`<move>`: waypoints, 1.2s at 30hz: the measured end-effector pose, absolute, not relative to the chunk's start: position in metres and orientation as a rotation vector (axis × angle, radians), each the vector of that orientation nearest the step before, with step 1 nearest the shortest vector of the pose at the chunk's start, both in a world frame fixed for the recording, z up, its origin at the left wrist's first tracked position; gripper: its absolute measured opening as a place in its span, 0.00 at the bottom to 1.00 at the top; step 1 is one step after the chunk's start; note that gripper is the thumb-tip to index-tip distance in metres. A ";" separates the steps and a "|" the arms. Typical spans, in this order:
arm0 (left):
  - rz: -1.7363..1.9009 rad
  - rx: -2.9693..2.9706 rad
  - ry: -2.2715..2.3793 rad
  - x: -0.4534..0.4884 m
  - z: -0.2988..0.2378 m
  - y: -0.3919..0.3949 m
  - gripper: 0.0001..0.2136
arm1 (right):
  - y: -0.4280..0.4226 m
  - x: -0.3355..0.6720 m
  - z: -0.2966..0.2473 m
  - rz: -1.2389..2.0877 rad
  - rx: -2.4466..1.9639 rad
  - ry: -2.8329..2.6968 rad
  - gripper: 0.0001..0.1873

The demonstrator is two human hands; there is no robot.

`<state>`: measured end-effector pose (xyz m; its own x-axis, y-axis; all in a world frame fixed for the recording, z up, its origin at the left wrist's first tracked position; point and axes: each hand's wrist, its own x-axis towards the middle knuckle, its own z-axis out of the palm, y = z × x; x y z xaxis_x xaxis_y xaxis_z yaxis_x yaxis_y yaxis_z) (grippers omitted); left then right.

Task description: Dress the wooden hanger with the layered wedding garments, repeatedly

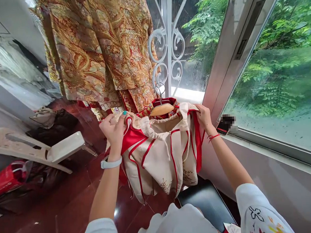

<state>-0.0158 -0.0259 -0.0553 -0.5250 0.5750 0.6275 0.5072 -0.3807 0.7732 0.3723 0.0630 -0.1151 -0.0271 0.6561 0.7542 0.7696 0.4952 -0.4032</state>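
Note:
A cream skirt-like garment [158, 160] with red trim and a gathered waist is stretched between my hands. My left hand [112, 128] pinches its left upper edge, thumb on top, where red lining shows. On the other side my right hand [203, 115] grips the right upper edge beside a red strip, its fingers partly hidden by cloth. Thin pale cords hang from the gathered waist, and embroidery marks the lower part. Just behind the waist, a wooden hanger [162, 109] with a metal hook carries a red and gold garment [170, 101].
Gold embroidered garments [102, 47] hang ahead. A window [277, 92] is at right, with a phone-like object [223, 125] on its sill. A black seat [209, 203] stands below; a white chair [67, 145] and a red bag [12, 177] are at left.

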 end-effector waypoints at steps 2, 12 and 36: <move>2.000 1.564 1.805 -0.017 -0.066 -0.037 0.20 | 0.063 0.379 -0.125 -0.103 -1.194 -1.837 0.27; 1.354 2.113 1.894 -0.075 -0.095 -0.053 0.14 | 0.030 0.339 -0.100 -0.161 -1.359 -1.883 0.14; 1.272 2.828 1.308 0.016 -0.051 -0.011 0.10 | 0.038 0.281 -0.071 0.287 -0.978 -1.843 0.14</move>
